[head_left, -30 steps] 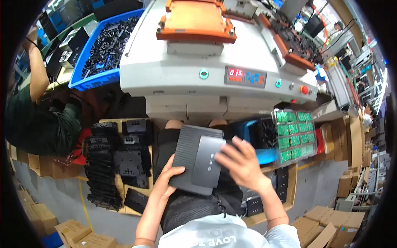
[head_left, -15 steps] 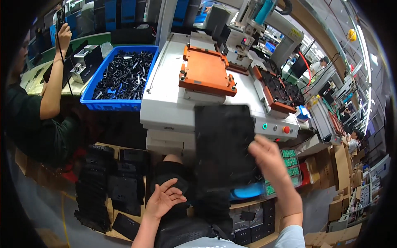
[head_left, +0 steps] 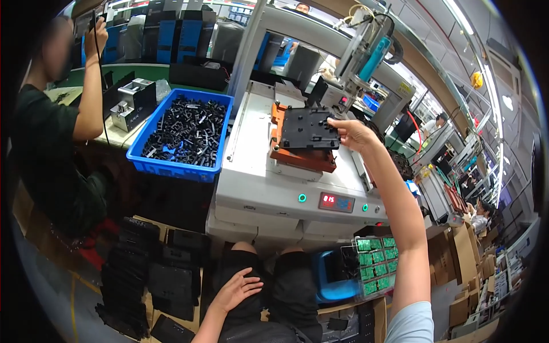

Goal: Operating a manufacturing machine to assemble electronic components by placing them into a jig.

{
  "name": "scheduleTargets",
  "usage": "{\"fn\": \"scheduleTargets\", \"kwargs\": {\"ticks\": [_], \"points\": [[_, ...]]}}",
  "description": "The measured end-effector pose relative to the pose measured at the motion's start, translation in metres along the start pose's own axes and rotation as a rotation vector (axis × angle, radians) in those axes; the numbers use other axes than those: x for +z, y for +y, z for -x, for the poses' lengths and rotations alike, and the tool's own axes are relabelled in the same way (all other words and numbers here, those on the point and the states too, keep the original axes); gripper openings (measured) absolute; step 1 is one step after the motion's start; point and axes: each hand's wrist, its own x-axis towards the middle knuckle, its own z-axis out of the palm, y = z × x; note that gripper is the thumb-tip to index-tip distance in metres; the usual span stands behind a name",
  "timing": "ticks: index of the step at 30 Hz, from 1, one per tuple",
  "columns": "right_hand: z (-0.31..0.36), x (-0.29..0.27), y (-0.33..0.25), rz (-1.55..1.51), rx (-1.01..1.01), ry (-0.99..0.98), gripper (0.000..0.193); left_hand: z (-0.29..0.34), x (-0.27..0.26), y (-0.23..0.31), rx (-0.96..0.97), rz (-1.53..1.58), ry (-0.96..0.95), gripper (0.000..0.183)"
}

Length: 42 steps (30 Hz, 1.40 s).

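My right hand [head_left: 353, 133] is stretched out over the white machine [head_left: 269, 188] and grips the right edge of a black flat plastic panel [head_left: 306, 129]. The panel lies on an orange fixture [head_left: 303, 159] on the machine's deck. My left hand [head_left: 237, 290] rests open on my lap with fingers spread, holding nothing. Black trousers cover my knees below the machine's front.
A blue bin [head_left: 182, 137] of small black parts sits left of the machine. A person in a dark shirt [head_left: 51, 137] works at the far left. Stacks of black panels [head_left: 146, 274] lie on the floor at left. Green circuit boards [head_left: 376, 266] sit in a tray at right.
My right hand carried the black panel up from my lap and set it onto the orange fixture. My left hand let go of it and stayed on my lap.
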Motion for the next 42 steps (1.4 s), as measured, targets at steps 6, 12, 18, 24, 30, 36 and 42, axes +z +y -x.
{"fn": "scheduleTargets", "kwargs": {"ticks": [6,12,18,24,30,36,42], "points": [[-0.021,-0.003,0.006,0.004,0.209,-0.045,0.02,0.0,0.001,0.006,-0.004,0.053,-0.014,0.047],[-0.029,-0.01,0.015,0.408,0.172,0.013,0.033,-0.004,0.001,0.01,-0.028,0.083,-0.018,0.045],[-0.02,-0.004,0.025,0.566,0.159,0.048,0.054,-0.005,0.001,0.013,-0.036,0.089,0.008,0.044],[-0.051,-0.004,0.016,1.062,-0.39,0.467,0.046,-0.004,0.002,0.011,-0.047,0.1,0.01,0.045],[-0.087,0.029,0.008,1.431,-0.28,0.507,0.047,-0.007,-0.006,0.009,-0.059,0.137,0.019,0.044],[-0.104,0.021,-0.012,1.566,-0.115,0.416,0.047,-0.006,-0.004,0.014,-0.071,0.154,0.023,0.043],[-0.119,0.012,-0.011,0.91,0.128,0.234,0.022,-0.012,-0.004,0.015,-0.082,0.157,0.025,0.044]]}}
